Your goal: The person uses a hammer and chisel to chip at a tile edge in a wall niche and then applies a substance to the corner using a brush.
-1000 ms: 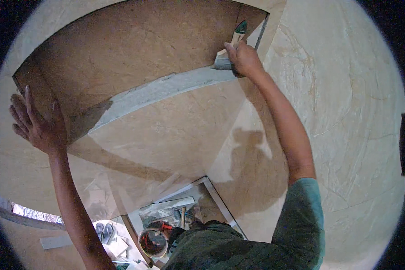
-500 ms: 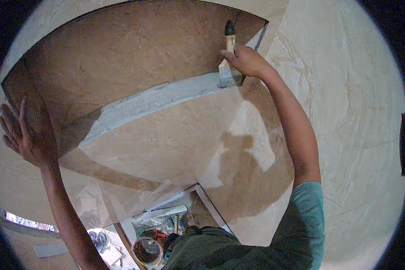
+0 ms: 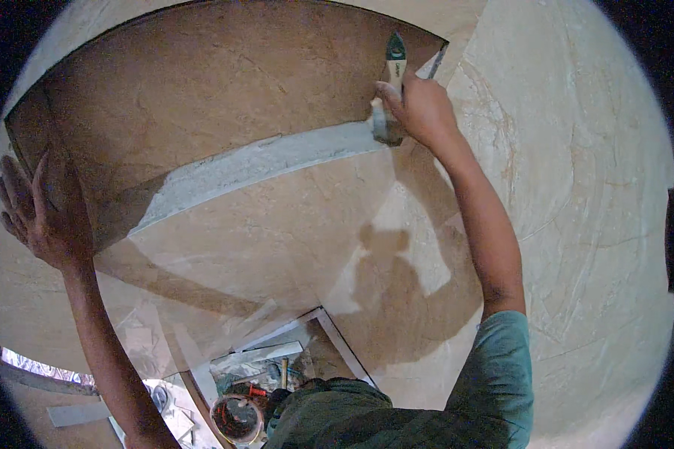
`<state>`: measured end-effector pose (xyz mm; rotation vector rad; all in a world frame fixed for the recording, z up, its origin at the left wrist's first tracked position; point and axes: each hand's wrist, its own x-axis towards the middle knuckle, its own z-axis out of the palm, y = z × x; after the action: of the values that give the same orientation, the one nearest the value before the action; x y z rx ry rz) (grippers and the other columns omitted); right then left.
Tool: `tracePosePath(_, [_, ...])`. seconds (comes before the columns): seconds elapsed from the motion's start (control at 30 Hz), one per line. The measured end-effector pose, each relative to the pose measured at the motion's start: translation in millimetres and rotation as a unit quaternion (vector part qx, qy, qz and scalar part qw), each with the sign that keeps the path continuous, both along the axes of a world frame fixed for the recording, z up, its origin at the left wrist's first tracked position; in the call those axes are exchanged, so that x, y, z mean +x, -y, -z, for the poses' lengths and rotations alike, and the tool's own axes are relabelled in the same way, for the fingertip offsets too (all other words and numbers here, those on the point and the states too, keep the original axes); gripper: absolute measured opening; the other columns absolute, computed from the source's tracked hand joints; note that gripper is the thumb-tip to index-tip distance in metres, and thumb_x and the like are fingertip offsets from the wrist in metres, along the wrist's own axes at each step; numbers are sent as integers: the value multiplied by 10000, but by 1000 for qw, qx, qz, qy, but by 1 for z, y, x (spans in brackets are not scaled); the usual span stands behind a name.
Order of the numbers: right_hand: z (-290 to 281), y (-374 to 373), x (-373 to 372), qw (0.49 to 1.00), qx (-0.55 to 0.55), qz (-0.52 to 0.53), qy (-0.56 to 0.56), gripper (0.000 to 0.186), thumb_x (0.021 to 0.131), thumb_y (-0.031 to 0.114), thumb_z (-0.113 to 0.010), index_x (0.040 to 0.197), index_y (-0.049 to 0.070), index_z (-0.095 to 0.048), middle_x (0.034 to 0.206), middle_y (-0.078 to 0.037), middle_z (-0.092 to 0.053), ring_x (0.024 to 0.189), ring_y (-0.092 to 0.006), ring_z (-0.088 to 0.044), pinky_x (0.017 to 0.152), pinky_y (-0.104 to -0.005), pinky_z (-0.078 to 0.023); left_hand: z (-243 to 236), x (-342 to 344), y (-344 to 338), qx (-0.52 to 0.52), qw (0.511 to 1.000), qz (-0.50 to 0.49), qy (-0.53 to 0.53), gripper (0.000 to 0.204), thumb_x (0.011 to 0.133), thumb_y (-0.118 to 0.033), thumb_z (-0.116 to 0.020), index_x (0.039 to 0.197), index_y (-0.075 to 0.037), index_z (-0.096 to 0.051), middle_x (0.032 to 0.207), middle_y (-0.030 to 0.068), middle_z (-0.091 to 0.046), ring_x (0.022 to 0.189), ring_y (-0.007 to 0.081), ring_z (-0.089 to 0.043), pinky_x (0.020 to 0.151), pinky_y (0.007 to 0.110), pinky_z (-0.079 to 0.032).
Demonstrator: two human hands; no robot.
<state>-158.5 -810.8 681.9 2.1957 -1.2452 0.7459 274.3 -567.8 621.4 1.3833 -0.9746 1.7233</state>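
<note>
Fingers [image 3: 388, 93] gripping wooden-handled brush [image 3: 392, 97], gritty grey ledge [image 3: 262, 165]

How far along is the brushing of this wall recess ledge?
Done: the grey ledge of the recess is bare and pale along most of its length. In hand: the right hand holds a paintbrush, bristles on the ledge's right end by the corner; the left hand lies flat against the marble wall beside the recess's left edge. Left: whether dust remains cannot be told.
</note>
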Motion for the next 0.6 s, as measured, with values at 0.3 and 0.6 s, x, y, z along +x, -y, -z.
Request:
tracePosePath(0.3, [12, -18, -36, 997, -22, 40, 59, 517, 906, 464, -588, 919, -51, -625, 705, -253, -646, 673, -421, -650, 651, -489, -523, 2, 4, -1, 7, 1000, 6, -3, 417, 806, -360, -746, 1206, -310, -637, 1491, 26, -429, 1381, 269, -376, 1096, 505, -287])
tracePosePath(0.6, [13, -15, -40, 975, -6, -91, 201, 503, 874, 460, -639, 858, -43, -625, 727, -244, -647, 691, -406, -656, 642, -461, -507, 1, 5, 1, -13, 1000, 16, 21, 387, 812, -375, -739, 1184, -317, -649, 1488, 24, -433, 1375, 266, -385, 1083, 502, -310])
